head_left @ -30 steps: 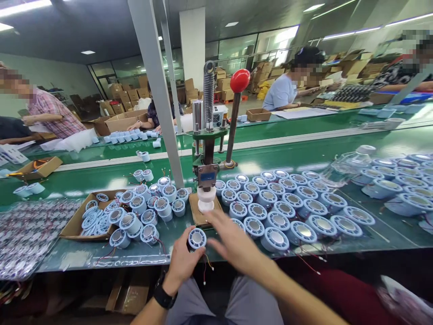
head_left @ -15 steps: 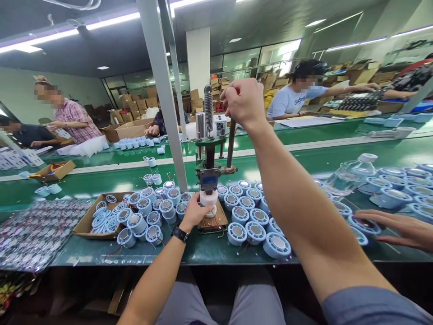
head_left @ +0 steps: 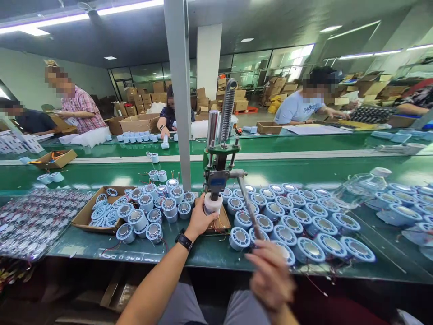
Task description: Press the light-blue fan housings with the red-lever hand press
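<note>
A hand-lever press [head_left: 218, 178] with a tall spring stands before me on a wooden base. Its ram is lowered onto a white round part [head_left: 213, 204]. My left hand [head_left: 200, 216], a black watch on its wrist, is closed around this part at the base, thumb in front; what lies under it is hidden. The press lever [head_left: 250, 205] points down toward me. Its lower end meets my right hand [head_left: 272, 275], blurred by motion, fingers curled round it. Light-blue round housings with silver discs [head_left: 284, 232] crowd the bench right of the press.
Left of the press are more blue housings [head_left: 145, 203] and a cardboard box [head_left: 79, 221] of blue rings. Circuit board panels [head_left: 37, 221] lie far left. A clear plastic bottle [head_left: 365, 185] rests among housings at right. A grey post [head_left: 179, 90] rises behind the bench; co-workers sit beyond.
My right hand has swung the lever from upright down toward me, and the ram has dropped onto the white part. My left hand stays at the base. A neighbour's hand at right has gone.
</note>
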`<state>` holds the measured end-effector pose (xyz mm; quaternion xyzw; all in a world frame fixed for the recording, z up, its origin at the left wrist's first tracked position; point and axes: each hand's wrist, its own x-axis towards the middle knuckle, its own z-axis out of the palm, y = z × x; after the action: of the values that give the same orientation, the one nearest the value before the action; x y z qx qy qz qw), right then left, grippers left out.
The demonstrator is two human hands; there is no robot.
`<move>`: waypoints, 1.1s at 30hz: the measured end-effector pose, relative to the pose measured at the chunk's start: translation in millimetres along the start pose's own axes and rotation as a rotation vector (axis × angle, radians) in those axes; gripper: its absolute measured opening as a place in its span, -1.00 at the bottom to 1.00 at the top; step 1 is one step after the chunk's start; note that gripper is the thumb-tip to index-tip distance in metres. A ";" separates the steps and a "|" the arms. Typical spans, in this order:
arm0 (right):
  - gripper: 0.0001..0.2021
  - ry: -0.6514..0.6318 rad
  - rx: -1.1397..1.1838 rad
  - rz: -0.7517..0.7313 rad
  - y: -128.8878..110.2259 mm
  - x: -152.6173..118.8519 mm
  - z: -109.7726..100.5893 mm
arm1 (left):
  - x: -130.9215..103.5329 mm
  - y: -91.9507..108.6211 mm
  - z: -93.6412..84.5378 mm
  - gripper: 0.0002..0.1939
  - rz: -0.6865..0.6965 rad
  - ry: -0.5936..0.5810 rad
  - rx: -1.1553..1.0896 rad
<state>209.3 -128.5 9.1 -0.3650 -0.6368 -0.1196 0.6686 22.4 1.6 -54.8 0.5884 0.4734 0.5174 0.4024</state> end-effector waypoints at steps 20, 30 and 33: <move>-0.11 -0.239 0.222 0.620 42.9 -48.8 140.6 | -154.9 -6.8 -103.8 -0.53 0.110 0.340 0.970; -0.12 -0.081 0.169 0.786 41.0 -58.8 159.3 | -132.2 35.8 -94.7 -0.53 0.390 0.129 0.790; -0.18 -0.079 0.186 0.726 29.9 -74.1 146.6 | -108.0 65.2 -168.4 -0.59 0.189 0.498 1.099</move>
<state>104.0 -36.2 -81.9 -0.5090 -0.4995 0.1979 0.6725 -136.9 -121.2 7.1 0.6109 0.6966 0.3530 -0.1304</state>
